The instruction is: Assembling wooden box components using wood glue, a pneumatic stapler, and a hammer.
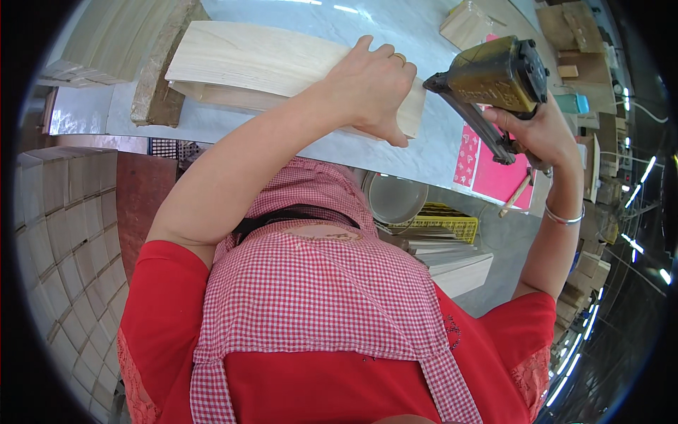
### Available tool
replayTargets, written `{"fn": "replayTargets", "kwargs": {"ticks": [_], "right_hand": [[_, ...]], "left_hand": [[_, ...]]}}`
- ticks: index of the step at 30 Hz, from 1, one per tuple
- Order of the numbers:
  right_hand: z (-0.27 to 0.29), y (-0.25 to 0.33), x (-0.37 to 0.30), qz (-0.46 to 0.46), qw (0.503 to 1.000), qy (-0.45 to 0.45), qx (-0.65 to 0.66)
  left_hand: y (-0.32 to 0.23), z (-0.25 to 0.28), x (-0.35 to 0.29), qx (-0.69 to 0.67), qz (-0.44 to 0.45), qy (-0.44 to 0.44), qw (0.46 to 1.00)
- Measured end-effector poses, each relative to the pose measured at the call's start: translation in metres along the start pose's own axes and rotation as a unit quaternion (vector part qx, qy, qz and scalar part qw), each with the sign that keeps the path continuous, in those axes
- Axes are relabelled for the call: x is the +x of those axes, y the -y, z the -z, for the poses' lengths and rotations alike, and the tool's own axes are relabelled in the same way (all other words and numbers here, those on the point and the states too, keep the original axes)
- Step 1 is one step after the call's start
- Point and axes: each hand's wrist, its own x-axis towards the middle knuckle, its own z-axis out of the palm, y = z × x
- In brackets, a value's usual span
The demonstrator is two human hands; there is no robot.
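A long pale wooden box [247, 60] lies across the table, its thin boards forming a narrow body with a gap along the near side. My left hand [374, 88] grips it near the right end, fingers over the far edge and thumb on the near side. In my right hand [540, 134] is a pneumatic nail gun [494, 74], held by its handle. The gun's nose points left at the box's right end, close to it; whether they touch I cannot tell. At the box's left end stands a rough wooden block [159, 78].
Stacked boards [106, 35] stand at the far left of the light table [311, 145]. A hammer [515, 194] lies by a pink sheet [498, 177] on the right. Below are a yellow basket [448, 225] and loose boards [459, 272]. Stacked wooden boxes [74, 233] fill the left.
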Motion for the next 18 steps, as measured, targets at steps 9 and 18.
{"fn": "replayTargets", "kwargs": {"ticks": [9,18], "right_hand": [[-0.008,-0.025,-0.037,-0.001,0.998,-0.065,0.024],[-0.017,-0.059,-0.111,-0.092,0.981,-0.131,0.107]], "left_hand": [[-0.010,-0.022,-0.092,-0.093,-0.157,-0.170,0.968],[0.116,-0.038,-0.125,0.008,0.101,0.050,0.994]]}}
